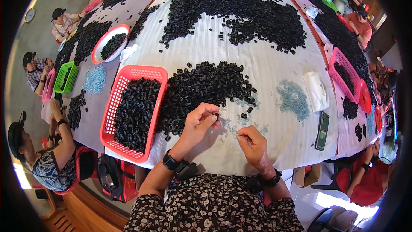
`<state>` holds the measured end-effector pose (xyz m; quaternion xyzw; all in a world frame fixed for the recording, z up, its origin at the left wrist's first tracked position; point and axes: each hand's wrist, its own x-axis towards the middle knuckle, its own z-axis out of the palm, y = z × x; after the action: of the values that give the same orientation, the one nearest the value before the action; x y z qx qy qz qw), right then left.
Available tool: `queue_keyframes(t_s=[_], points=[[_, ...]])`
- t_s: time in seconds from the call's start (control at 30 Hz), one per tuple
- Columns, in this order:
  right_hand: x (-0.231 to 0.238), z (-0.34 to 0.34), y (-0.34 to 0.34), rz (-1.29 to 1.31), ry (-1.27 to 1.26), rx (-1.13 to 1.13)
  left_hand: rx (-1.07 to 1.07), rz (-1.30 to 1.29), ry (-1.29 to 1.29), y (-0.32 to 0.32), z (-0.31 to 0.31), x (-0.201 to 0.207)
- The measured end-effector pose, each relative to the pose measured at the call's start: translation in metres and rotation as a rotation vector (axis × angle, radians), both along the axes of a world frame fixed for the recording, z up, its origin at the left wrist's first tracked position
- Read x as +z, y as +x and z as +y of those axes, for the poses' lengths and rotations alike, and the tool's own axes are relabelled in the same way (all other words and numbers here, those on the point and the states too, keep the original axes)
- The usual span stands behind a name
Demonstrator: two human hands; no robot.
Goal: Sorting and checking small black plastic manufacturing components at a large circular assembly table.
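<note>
My left hand (199, 123) pinches one small black cylindrical piece (216, 115) between thumb and fingers, just over the near part of the table. To its right, my right hand (254, 143) is closed in a pinch, the thumb against the index finger; whatever sits between the tips is too small to make out. A pile of the same black pieces (206, 87) spreads beyond my left hand. Small clear bluish pieces (244, 122) lie scattered on the cloth between and beyond my hands. A red plastic basket (162, 87) full of black pieces stands left of my left hand.
A heap of clear pieces (293, 99), a white packet (316, 91) and a phone (322, 131) lie to the right. A much larger black heap (266, 21) covers the far table. People sit along both sides, with a pink basket (335, 69) at right.
</note>
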<state>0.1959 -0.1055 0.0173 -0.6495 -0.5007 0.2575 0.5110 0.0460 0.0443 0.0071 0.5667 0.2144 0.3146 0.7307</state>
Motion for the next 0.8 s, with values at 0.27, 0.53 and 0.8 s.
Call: queue_keyframes(t_s=[0.27, 0.53, 0.8], points=[[0.001, 0.016, -0.009, 0.139, -0.025, 0.068, -0.028, -0.056, -0.191, -0.016, -0.007, -0.006], [0.006, 0.029, -0.019, 0.364, 0.074, 0.110, -0.078, -0.162, -0.304, -0.020, -0.020, -0.001], [0.013, 0.034, -0.026, 0.498, 0.039, 0.114, -0.092, -0.097, -0.209, -0.024, -0.030, -0.001]])
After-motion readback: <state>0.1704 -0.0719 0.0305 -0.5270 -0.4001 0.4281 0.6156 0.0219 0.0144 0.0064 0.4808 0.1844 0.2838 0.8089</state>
